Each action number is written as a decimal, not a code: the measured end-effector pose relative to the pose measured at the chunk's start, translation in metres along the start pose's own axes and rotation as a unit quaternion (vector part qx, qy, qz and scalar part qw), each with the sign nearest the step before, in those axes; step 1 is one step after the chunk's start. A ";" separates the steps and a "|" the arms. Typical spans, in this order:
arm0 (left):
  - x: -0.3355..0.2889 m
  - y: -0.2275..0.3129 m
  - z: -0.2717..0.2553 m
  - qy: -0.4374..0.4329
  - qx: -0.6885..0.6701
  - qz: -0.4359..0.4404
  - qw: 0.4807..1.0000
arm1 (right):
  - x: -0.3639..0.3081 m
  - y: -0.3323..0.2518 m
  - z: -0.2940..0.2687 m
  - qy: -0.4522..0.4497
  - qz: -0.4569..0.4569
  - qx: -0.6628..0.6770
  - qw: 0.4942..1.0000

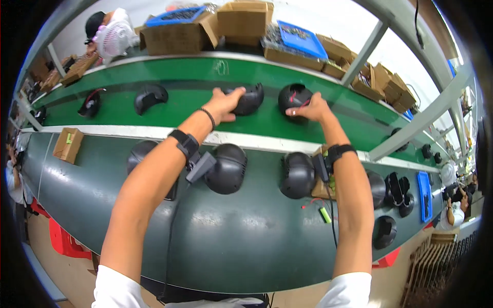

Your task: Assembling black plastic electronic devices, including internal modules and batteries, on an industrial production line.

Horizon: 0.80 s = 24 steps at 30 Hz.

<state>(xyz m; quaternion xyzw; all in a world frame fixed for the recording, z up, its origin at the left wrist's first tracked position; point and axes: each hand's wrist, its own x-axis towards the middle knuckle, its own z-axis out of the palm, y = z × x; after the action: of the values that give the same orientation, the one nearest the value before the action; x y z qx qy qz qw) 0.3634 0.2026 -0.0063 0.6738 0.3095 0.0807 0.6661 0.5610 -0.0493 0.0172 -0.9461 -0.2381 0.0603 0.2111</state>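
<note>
Both my arms reach across the table to the green conveyor belt (185,108). My left hand (224,106) grips the left side of a black rounded plastic shell (251,99) with a notch in its upper edge. To its right, my right hand (311,108) is closed on a second black shell (288,96), thumb across its front, with red wire showing in its opening. The two shells are apart. On the table below, closer to me, stand two more black rounded shells, one (226,168) near my left wrist and one (297,175) near my right.
Farther left on the belt lie a curved black shell (151,97) and a black piece with red wire (91,104). A green battery pack (325,214) rests on the table. Cardboard boxes (172,40) and blue trays (302,39) line the far side. A metal post (398,136) rises at right.
</note>
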 end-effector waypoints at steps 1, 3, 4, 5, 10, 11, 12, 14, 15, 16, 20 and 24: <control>0.008 0.002 0.001 -0.017 0.002 0.008 1.000 | 0.003 0.008 -0.006 -0.008 -0.008 0.001 1.000; 0.015 -0.004 0.012 -0.038 -0.036 0.016 0.999 | 0.000 0.023 -0.017 -0.015 -0.007 -0.027 1.000; 0.012 -0.006 0.017 -0.021 -0.049 0.041 0.998 | -0.006 0.019 -0.023 -0.013 -0.004 -0.054 0.998; 0.003 -0.011 0.021 -0.002 -0.053 0.066 0.996 | -0.022 0.017 -0.021 0.047 -0.010 -0.146 0.988; -0.116 -0.009 -0.006 -0.038 0.035 0.285 0.957 | -0.204 -0.013 -0.084 0.096 -0.174 0.012 0.980; -0.158 -0.008 -0.008 -0.055 0.010 0.298 0.953 | -0.245 -0.003 -0.076 0.060 -0.165 0.005 0.984; -0.198 -0.008 -0.013 -0.074 -0.021 0.317 0.945 | -0.285 0.001 -0.076 0.030 -0.155 -0.010 0.987; -0.263 -0.024 -0.017 -0.108 -0.034 0.335 0.935 | -0.341 0.028 -0.044 0.022 -0.137 0.017 0.990; -0.287 -0.040 -0.016 -0.118 -0.042 0.326 0.937 | -0.354 0.041 -0.030 0.055 -0.142 -0.062 0.986; -0.310 -0.055 -0.017 -0.122 -0.048 0.318 0.939 | -0.361 0.052 -0.016 0.085 -0.150 -0.138 0.975; -0.356 -0.121 -0.014 -0.138 -0.023 0.300 0.944 | -0.345 0.070 0.004 0.098 -0.116 -0.113 0.982; -0.368 -0.163 -0.007 -0.148 0.005 0.335 0.930 | -0.349 0.041 -0.018 0.064 -0.097 -0.035 0.993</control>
<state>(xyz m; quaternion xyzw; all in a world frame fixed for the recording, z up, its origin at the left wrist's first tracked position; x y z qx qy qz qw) 0.0167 0.0025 -0.0480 0.7457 -0.0361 0.1970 0.6354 0.2750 -0.2549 0.0209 -0.9271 -0.3171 -0.0299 0.1974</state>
